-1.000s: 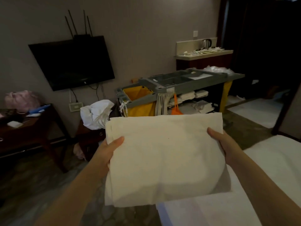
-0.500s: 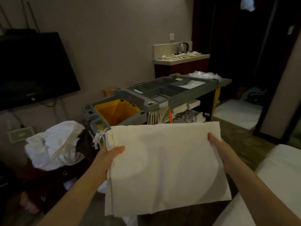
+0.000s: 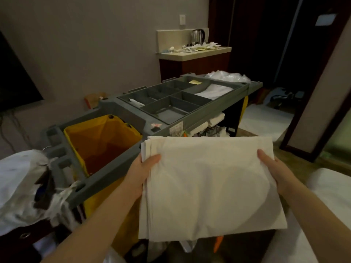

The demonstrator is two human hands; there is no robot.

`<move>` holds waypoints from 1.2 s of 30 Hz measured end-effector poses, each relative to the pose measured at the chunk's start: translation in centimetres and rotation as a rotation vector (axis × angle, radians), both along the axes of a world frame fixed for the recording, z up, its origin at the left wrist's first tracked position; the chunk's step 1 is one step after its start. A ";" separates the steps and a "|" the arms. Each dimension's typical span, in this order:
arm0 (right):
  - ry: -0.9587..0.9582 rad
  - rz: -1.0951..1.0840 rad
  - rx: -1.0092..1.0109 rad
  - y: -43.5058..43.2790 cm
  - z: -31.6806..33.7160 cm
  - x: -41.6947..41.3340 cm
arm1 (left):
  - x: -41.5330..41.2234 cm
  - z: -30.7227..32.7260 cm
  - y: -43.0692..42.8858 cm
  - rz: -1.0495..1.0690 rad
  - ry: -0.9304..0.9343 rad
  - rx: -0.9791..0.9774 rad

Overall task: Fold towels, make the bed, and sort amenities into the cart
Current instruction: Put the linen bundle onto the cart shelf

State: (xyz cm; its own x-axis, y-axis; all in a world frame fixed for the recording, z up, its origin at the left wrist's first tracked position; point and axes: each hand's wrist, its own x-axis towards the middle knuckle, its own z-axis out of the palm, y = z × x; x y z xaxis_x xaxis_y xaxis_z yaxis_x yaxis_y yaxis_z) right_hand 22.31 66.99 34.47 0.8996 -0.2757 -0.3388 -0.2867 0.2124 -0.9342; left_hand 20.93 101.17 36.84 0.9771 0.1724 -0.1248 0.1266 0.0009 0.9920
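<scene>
Now left hand [image 3: 141, 169] and right hand [image 3: 271, 168] grip the folded towel [image 3: 209, 186]; one cart compartment [image 3: 244, 87] holds, perhaps, linen [image 3: 214, 91].

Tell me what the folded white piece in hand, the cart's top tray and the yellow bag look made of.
The folded cloth looks like matte woven fabric, likely cotton: soft creases, layered edges. The cart tray looks like moulded grey plastic, dull sheen: rounded one-piece dividers. The yellow bag is probably coated fabric or vinyl: hangs in folds, eyelets at its rim.
</scene>
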 end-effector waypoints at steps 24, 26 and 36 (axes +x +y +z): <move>0.190 0.152 -0.382 -17.2 -6.5 32.6 | 26.5 -7.5 -20.5 0.208 0.237 -0.109; 0.172 0.191 -0.392 -18.9 -6.9 34.5 | 27.7 -7.9 -22.0 0.240 0.254 -0.084; 0.113 0.418 -0.441 -25.6 -11.3 46.3 | 32.4 -9.3 -33.1 0.497 0.226 -0.277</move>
State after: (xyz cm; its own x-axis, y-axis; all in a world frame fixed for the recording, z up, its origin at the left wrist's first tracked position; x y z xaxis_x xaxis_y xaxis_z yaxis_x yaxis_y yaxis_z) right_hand 68.61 41.35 23.14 0.9269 -0.0436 -0.3729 -0.3648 -0.3384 -0.8674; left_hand 53.38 68.05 27.56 0.7320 0.5328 -0.4246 0.2517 0.3675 0.8953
